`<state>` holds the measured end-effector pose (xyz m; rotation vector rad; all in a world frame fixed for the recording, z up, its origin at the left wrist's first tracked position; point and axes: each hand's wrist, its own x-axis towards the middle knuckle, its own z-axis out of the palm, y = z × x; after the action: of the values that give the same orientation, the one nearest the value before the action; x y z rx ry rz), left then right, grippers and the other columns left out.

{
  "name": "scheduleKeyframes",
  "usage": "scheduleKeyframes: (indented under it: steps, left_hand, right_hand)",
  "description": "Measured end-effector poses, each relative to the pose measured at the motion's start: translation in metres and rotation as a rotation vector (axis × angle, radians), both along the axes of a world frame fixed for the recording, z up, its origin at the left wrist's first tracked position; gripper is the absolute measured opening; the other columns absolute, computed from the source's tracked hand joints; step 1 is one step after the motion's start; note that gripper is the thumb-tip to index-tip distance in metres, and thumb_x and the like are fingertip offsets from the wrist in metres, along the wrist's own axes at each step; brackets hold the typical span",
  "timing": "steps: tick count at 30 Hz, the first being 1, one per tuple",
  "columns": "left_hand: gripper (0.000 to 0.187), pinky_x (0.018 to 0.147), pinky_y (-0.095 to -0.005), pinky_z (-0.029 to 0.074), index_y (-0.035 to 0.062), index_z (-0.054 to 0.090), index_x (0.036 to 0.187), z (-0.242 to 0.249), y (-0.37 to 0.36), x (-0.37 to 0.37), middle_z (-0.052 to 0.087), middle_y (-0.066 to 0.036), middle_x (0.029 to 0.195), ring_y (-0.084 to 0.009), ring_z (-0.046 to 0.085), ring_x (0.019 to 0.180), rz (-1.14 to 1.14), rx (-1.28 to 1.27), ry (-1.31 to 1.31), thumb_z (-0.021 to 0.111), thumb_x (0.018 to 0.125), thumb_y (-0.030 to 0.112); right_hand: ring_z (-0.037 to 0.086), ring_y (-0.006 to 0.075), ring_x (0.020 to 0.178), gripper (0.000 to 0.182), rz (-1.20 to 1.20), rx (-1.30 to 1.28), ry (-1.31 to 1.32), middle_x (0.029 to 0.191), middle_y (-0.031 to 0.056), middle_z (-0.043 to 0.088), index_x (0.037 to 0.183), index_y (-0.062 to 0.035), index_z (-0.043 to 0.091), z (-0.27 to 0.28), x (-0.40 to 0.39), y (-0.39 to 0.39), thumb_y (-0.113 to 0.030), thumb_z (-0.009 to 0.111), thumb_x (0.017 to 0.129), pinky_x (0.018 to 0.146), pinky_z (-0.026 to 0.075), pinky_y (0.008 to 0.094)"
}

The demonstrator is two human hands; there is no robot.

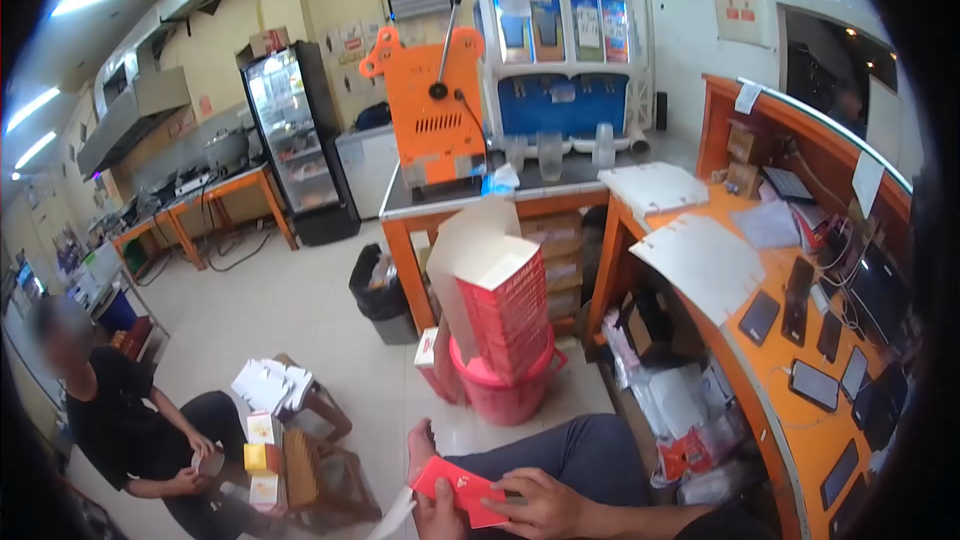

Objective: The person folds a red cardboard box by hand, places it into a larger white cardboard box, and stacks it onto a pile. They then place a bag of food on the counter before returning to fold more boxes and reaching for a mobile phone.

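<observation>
A red cardboard piece with a small white print (462, 488) lies between my two hands, low in the view over my lap. My left hand (437, 514) grips its left part, thumb on top. On its right side, my right hand (543, 502) presses with bent fingers. A pale flap (396, 514) sticks out at the lower left of the red piece. In front of my legs, a tall stack of nested red boxes (505, 318) stands in a pink bucket (503, 400). A small red and white box (432, 358) is beside the bucket.
At left a seated person (130, 420) handles a pale piece beside a stool (310, 460) with small yellow and white boxes (263, 458). An orange counter (725, 360) with several phones (815, 384) and flat white cardboard (700, 258) curves along my right. A black bin (385, 300) stands ahead.
</observation>
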<state>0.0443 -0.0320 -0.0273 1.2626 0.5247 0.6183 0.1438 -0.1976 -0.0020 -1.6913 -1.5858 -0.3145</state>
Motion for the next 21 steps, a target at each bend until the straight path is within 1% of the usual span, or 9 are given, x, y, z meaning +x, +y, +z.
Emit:
scheduleKeyframes:
  steps: [3,4,6,11,12,15,16,18,21]
  left_hand:
    - [0.045,0.089,-0.0331,0.048,0.0027,0.059,0.121,-0.01,0.006,-0.004,0.062,-0.008,0.113,-0.0166,0.058,0.102,-0.038,0.121,0.261,0.057,0.102,0.043]
    - [0.045,0.089,-0.0333,0.048,0.0028,0.059,0.121,-0.014,0.006,-0.005,0.062,-0.008,0.113,-0.0174,0.057,0.102,-0.072,0.148,0.353,0.056,0.102,0.044]
    - [0.045,0.088,-0.0329,0.048,0.0025,0.058,0.121,-0.006,-0.003,-0.004,0.062,-0.008,0.112,-0.0177,0.058,0.101,-0.023,0.182,0.292,0.056,0.102,0.044]
    - [0.046,0.085,-0.0318,0.049,0.0018,0.056,0.121,0.028,-0.039,0.004,0.061,-0.007,0.11,-0.0182,0.059,0.097,0.052,0.273,0.148,0.057,0.102,0.044]
    - [0.043,0.083,-0.0301,0.05,0.0023,0.056,0.124,0.005,-0.035,0.004,0.062,-0.006,0.112,-0.0172,0.06,0.095,-0.034,0.031,0.192,0.06,0.102,0.039]
    - [0.035,0.082,-0.0292,0.05,0.0038,0.057,0.122,-0.027,-0.041,0.008,0.062,-0.005,0.111,-0.0163,0.06,0.094,-0.049,-0.262,-0.068,0.062,0.102,0.032]
    - [0.026,0.08,-0.0304,0.051,0.0069,0.058,0.119,-0.011,-0.047,0.007,0.063,-0.004,0.105,-0.0159,0.061,0.092,0.046,-0.232,0.131,0.064,0.101,0.026]
    - [0.024,0.078,-0.031,0.052,0.0072,0.059,0.117,-0.029,-0.034,0.0,0.064,-0.003,0.102,-0.0157,0.061,0.09,-0.072,-0.339,0.038,0.064,0.101,0.024]
    - [0.021,0.077,-0.0317,0.053,0.0075,0.059,0.116,-0.005,-0.041,0.003,0.065,-0.004,0.099,-0.0153,0.062,0.086,-0.112,-0.342,-0.007,0.061,0.103,0.024]
  right_hand:
    - [0.052,0.0388,0.125,0.091,-0.113,-0.081,-0.145,0.138,0.0154,0.051,0.157,-0.0122,0.031,-0.037,0.006,0.003,-0.041,0.079,0.084,0.103,0.045,0.0469]
    - [0.054,0.0352,0.12,0.076,-0.109,-0.068,-0.058,0.13,0.0135,0.054,0.147,-0.0113,0.044,-0.046,0.005,-0.003,-0.032,0.079,0.082,0.101,0.047,0.0439]
    - [0.059,0.0279,0.11,0.05,-0.098,-0.039,0.115,0.115,0.0096,0.06,0.127,-0.0095,0.069,-0.022,0.005,-0.006,-0.014,0.079,0.078,0.096,0.051,0.0378]
    - [0.057,0.0227,0.107,0.048,-0.222,0.076,0.069,0.109,0.0024,0.061,0.124,-0.0116,0.071,-0.043,-0.008,-0.005,-0.013,0.077,0.077,0.091,0.049,0.0338]
    - [0.057,0.0221,0.107,0.048,-0.256,0.096,0.053,0.109,0.0017,0.061,0.124,-0.0117,0.071,-0.048,-0.012,-0.004,-0.013,0.078,0.076,0.09,0.049,0.0337]
    - [0.058,0.0202,0.102,0.045,-0.285,0.118,0.011,0.107,-0.0016,0.063,0.12,-0.0145,0.074,-0.041,-0.01,-0.004,-0.015,0.078,0.075,0.086,0.048,0.0338]
    - [0.057,0.0202,0.104,0.043,-0.279,0.149,-0.028,0.112,-0.003,0.064,0.121,-0.0149,0.073,-0.042,-0.011,-0.002,-0.019,0.075,0.078,0.086,0.047,0.0344]
    - [0.058,0.0203,0.105,0.041,-0.216,0.121,-0.122,0.115,-0.0032,0.064,0.121,-0.0145,0.072,-0.046,-0.011,-0.004,-0.019,0.073,0.081,0.087,0.047,0.0349]
    - [0.059,0.0208,0.112,0.034,-0.154,0.106,-0.162,0.119,-0.0011,0.066,0.12,-0.0117,0.071,-0.052,-0.011,-0.011,-0.018,0.068,0.087,0.091,0.048,0.0378]
